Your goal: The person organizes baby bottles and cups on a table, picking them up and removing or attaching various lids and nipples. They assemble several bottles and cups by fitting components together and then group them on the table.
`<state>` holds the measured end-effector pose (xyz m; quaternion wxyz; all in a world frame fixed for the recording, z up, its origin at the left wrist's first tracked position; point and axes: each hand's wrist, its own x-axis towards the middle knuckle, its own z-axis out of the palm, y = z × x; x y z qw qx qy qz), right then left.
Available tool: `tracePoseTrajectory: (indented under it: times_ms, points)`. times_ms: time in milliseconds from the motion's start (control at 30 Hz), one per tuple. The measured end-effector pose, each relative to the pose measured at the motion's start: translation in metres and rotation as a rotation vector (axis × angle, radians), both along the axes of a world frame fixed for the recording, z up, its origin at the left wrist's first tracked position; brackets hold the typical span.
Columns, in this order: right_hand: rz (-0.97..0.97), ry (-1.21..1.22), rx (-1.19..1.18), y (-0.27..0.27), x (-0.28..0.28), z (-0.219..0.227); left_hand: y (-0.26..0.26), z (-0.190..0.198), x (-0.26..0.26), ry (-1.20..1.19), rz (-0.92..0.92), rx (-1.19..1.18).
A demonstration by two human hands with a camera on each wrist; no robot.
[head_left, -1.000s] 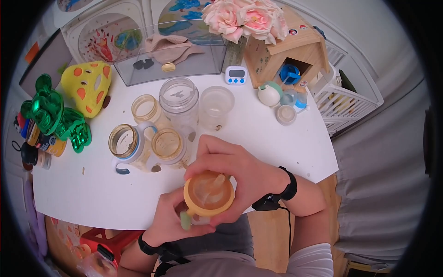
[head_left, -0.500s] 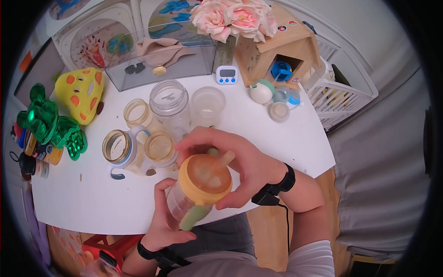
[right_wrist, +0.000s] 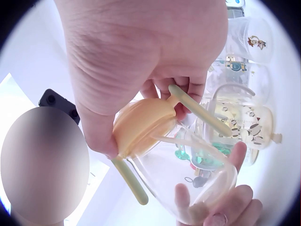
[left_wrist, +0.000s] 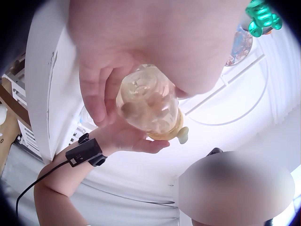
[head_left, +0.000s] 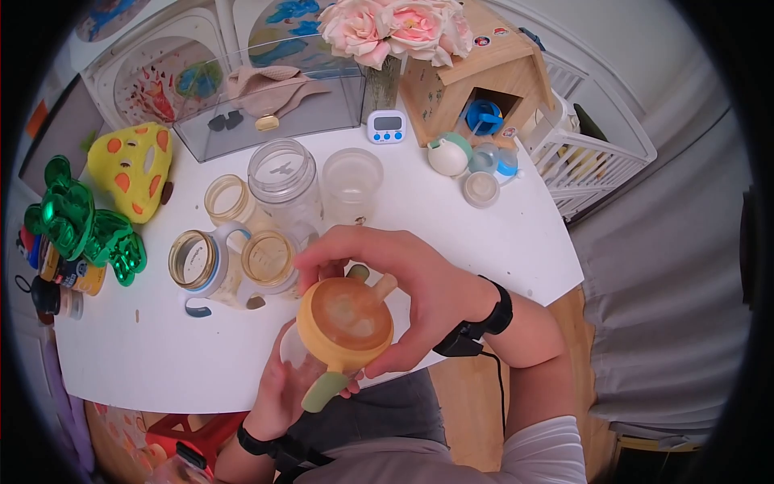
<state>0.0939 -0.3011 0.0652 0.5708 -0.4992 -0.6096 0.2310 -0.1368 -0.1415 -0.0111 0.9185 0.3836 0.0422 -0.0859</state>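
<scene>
A clear bottle with an orange-yellow lid (head_left: 345,323), a short spout and green handles is held tilted between the two hands. The right hand (head_left: 411,294) grips the lid from above, thumb on one side and fingers on the other. Beneath, the left hand (head_left: 278,387) holds the clear body. In the right wrist view the lid (right_wrist: 145,123) sits on the bottle, and a straw (right_wrist: 197,146) runs down inside the clear body (right_wrist: 164,183). The left wrist view shows the bottle's rounded base (left_wrist: 143,94) against the left palm.
Several open bottles, including a handled one (head_left: 193,260) and a tall clear one (head_left: 284,173), stand beyond the hands. Behind are a timer (head_left: 386,127), a clear case (head_left: 274,121), flowers and a wooden house (head_left: 476,73). Small cups (head_left: 481,189) stand right, toys (head_left: 133,173) left.
The bottle has tipped so its side and green handles show more, and it has shifted slightly left. The left hand opened around the body, then closed in on it; the right hand stayed on the lid.
</scene>
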Motion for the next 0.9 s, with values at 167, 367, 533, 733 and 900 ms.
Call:
tracePoseTrajectory:
  times_ms: [167, 367, 533, 733, 900]
  points:
    - [-0.061, -0.074, -0.005, -0.001, 0.0, 0.004, -0.012, 0.012, 0.004, -0.05, 0.154, 0.048]
    - [-0.041, -0.014, -0.041, 0.0, -0.001, 0.001, -0.01, 0.012, 0.006, -0.058, 0.167, 0.228]
    - [-0.055, -0.054, -0.034, 0.002, 0.0, -0.004, -0.008, 0.018, 0.007, -0.049, 0.142, 0.24]
    - [-0.025, 0.014, -0.026, 0.004, 0.006, -0.01, -0.013, 0.009, 0.004, 0.007, 0.154, 0.264]
    - [-0.022, 0.024, -0.056, 0.002, 0.006, -0.007, -0.002, 0.01, 0.008, -0.021, 0.008, 0.056]
